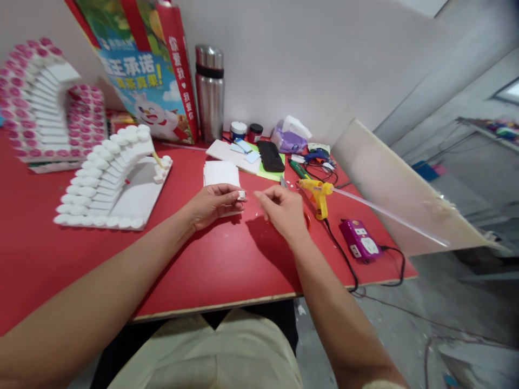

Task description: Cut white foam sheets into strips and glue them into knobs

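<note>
Between the thumb and fingers of my left hand (214,206) is a small white piece (241,195); its exact kind is too small to make out. My right hand (281,208) hovers a little to its right, thumb and forefinger pressed together, and whatever they pinch is too small to name. White sheets (221,174) lie on the table behind my left hand. A yellow hot glue gun (318,192) with a long clear glue stick rests to the right of my right hand. On the left stands a white stair model (109,181) edged with white rounded pieces.
A pink-and-white stair model (48,108), a printed bag (150,81) and a steel flask (210,92) stand along the back of the red table (227,265). A black phone (271,156), a tissue pack (290,138) and a purple power socket (360,240) with trailing cords lie towards the right.
</note>
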`<state>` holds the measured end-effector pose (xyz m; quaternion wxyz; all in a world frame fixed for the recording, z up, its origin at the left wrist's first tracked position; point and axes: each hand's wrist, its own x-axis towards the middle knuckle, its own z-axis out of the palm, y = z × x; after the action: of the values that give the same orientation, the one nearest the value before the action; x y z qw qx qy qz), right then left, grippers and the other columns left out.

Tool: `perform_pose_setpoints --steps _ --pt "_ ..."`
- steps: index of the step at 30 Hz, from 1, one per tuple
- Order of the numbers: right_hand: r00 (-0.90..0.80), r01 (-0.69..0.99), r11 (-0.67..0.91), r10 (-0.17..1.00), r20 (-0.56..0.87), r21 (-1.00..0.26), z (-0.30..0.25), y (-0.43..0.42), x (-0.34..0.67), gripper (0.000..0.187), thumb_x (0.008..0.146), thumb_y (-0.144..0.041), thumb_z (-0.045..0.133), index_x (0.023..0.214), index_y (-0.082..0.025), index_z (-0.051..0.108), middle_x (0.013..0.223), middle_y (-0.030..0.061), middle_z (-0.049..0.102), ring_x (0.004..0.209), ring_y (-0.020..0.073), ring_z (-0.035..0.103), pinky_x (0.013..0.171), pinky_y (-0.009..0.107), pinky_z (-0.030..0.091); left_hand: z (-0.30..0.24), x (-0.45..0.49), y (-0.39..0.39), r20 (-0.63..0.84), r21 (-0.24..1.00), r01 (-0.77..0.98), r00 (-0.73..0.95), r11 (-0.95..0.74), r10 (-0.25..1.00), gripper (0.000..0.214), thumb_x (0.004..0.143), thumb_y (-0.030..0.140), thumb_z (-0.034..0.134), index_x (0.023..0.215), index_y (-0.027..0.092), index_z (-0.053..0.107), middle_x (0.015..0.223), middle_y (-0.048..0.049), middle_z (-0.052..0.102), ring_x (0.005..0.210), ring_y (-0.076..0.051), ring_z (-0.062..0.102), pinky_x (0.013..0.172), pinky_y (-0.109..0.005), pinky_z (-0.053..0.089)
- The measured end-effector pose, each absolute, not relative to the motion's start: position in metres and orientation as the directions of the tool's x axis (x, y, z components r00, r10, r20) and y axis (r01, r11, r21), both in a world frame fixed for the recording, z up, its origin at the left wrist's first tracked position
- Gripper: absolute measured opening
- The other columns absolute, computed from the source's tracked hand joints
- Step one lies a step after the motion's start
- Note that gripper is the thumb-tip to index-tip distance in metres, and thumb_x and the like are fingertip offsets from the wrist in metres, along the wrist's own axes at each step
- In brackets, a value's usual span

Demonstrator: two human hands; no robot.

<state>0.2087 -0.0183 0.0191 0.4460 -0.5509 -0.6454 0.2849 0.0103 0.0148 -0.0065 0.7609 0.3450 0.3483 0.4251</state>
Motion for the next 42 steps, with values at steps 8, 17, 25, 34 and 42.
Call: perform_pose_setpoints --steps 8,17,25,34,42 --pt "0.262 0.806 0.027 0.879 0.397 -0.591 0.015 -0.077 0.306 0.034 0.095 -0.046 0.059 0.072 -0.021 0.067 0.064 0.0033 0.068 0.064 0.02 0.064 0.069 0.034 0.049 -0.007 0.009 0.016 -0.249 0.773 -0.474 0.384 0.421 0.889 0.019 0.08 0.015 0.087 0.096 0.012 0.077 0.09 -0.0062 0.075 0.073 -0.013 0.072 0.076 -0.034 0.067" --pt "0.371 0.797 -0.135 0.879 0.3 -0.588 0.014 -0.035 0.351 0.043 0.082 -0.048 0.066 0.106 -0.013 0.073 0.11 0.0194 0.076 0.093 0.0281 0.072 0.084 0.041 0.056 -0.006 0.011 0.016 -0.261 0.754 -0.48 0.406 0.447 0.876 0.016 0.08 0.006 0.083 0.093 0.009 0.074 0.089 -0.007 0.077 0.077 -0.015 0.076 0.084 -0.033 0.065" --pt "0.341 0.737 -0.183 0.932 0.124 -0.651 0.004 0.004 0.354 0.041 0.076 -0.055 0.074 0.059 -0.02 0.06 0.051 0.002 0.058 0.051 0.016 0.05 0.051 0.03 0.034 -0.005 0.009 0.016 -0.265 0.731 -0.49 0.437 0.475 0.859 0.024 0.075 0.008 0.088 0.094 0.008 0.073 0.088 -0.0068 0.077 0.076 -0.018 0.078 0.08 -0.032 0.066" --pt "0.107 0.124 0.04 0.993 0.053 -0.991 0.035 -0.047 0.294 0.023 0.083 -0.042 0.075 0.088 -0.021 0.067 0.068 -0.0012 0.062 0.055 0.0116 0.047 0.054 0.028 0.037 -0.005 0.011 0.015 -0.258 0.719 -0.51 0.436 0.473 0.862 0.018 0.077 0.008 0.087 0.089 0.008 0.074 0.086 -0.0052 0.076 0.073 -0.014 0.075 0.08 -0.03 0.066" --pt "-0.109 0.233 -0.006 0.993 -0.032 -0.973 0.035 -0.065 0.262 0.04 0.091 -0.054 0.07 0.076 -0.018 0.063 0.067 -0.0001 0.054 0.063 0.013 0.048 0.06 0.029 0.038 -0.005 0.01 0.015 -0.259 0.743 -0.488 0.422 0.459 0.869 0.025 0.072 0.011 0.091 0.089 0.009 0.074 0.087 -0.0042 0.076 0.074 -0.014 0.075 0.08 -0.031 0.065"
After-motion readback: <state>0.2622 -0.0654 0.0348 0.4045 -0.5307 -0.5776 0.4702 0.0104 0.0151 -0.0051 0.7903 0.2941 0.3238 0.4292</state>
